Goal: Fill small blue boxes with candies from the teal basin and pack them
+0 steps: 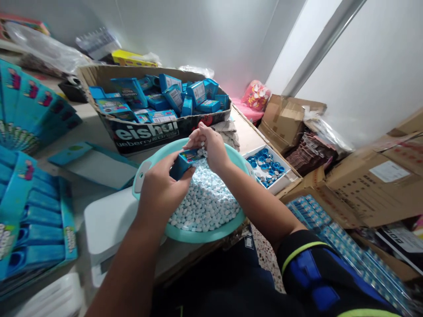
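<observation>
A turquoise basin point(194, 237) full of small white and pale blue pellet candies point(208, 204) sits below both hands. In my left hand point(161, 185) is a small blue candy box point(183, 165), fingers wrapped round it, tilted over the basin. My right hand point(214, 147) is cupped at the end of that box, with several white candies held in the curled fingers. The box's opening is partly hidden by the fingers.
Behind the basin, a cut-down carton point(145, 136) holds many blue candy boxes. A white tray point(269, 169) of blue and silver caps lies right. Left are a white scale point(112, 220), a flattened blue carton point(95, 165) and a blue display box point(42, 220). Brown cartons point(370, 180) stand right.
</observation>
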Action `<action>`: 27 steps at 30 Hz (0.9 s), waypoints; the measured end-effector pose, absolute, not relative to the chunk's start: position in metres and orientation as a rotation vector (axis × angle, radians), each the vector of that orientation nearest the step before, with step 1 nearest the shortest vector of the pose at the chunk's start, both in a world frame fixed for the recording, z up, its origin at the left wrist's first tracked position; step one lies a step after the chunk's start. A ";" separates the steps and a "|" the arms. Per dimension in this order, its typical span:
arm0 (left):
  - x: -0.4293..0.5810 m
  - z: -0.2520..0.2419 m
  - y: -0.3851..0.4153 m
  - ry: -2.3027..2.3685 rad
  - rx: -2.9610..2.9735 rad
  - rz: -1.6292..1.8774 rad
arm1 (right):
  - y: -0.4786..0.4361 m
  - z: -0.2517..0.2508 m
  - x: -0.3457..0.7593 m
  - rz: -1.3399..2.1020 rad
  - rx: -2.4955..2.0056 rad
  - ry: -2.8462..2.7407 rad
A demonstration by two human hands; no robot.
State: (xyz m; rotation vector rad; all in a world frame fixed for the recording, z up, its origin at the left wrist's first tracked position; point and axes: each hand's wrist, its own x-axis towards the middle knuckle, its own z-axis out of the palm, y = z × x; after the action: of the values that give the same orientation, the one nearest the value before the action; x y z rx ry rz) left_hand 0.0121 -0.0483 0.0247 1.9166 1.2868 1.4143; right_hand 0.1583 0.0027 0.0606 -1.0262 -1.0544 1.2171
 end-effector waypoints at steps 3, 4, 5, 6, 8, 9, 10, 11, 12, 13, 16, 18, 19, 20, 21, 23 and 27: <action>0.011 0.024 -0.047 1.258 1.953 1.424 | 0.005 0.059 0.159 1.211 -1.004 -1.092; 0.011 0.024 -0.047 1.242 1.977 1.417 | 0.005 0.058 0.160 1.208 -1.001 -1.098; 0.011 0.025 -0.048 1.222 2.002 1.410 | 0.006 0.057 0.161 1.210 -1.000 -1.098; 0.010 0.026 -0.048 1.202 2.024 1.401 | 0.007 0.057 0.162 1.214 -0.999 -1.093; 0.010 0.027 -0.049 1.199 2.032 1.397 | 0.008 0.057 0.163 1.222 -0.985 -1.076; 0.010 0.028 -0.049 1.220 2.016 1.402 | 0.007 0.057 0.163 1.223 -0.973 -1.072; 0.011 0.029 -0.049 1.250 1.996 1.406 | 0.007 0.058 0.163 1.219 -0.965 -1.072; 0.011 0.029 -0.049 1.282 1.981 1.406 | 0.006 0.058 0.163 1.212 -0.962 -1.078; 0.011 0.029 -0.049 1.306 1.973 1.402 | 0.005 0.059 0.162 1.204 -0.965 -1.085; 0.011 0.029 -0.049 1.319 1.972 1.403 | 0.004 0.060 0.161 1.195 -0.971 -1.091; 0.011 0.029 -0.050 1.352 1.967 1.439 | 0.001 0.062 0.157 1.172 -0.970 -1.109; 0.010 0.029 -0.051 1.386 1.963 1.476 | 0.000 0.062 0.156 1.167 -0.964 -1.132; 0.010 0.029 -0.052 1.403 1.966 1.487 | 0.000 0.061 0.155 1.170 -0.969 -1.147; 0.009 0.029 -0.052 1.417 1.966 1.497 | 0.000 0.060 0.155 1.178 -0.980 -1.164; 0.009 0.029 -0.052 1.426 1.961 1.510 | 0.000 0.059 0.155 1.187 -0.995 -1.179; 0.008 0.027 -0.052 1.435 1.931 1.532 | 0.001 0.056 0.156 1.208 -1.032 -1.204; 0.008 0.022 -0.049 1.392 1.826 1.567 | 0.010 0.051 0.159 1.197 -1.129 -1.251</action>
State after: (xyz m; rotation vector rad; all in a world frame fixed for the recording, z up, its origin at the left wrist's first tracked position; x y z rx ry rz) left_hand 0.0083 -0.0492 0.0223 1.8257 1.3916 1.5673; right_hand 0.1592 0.0103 0.0505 -1.1294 -1.2510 1.1970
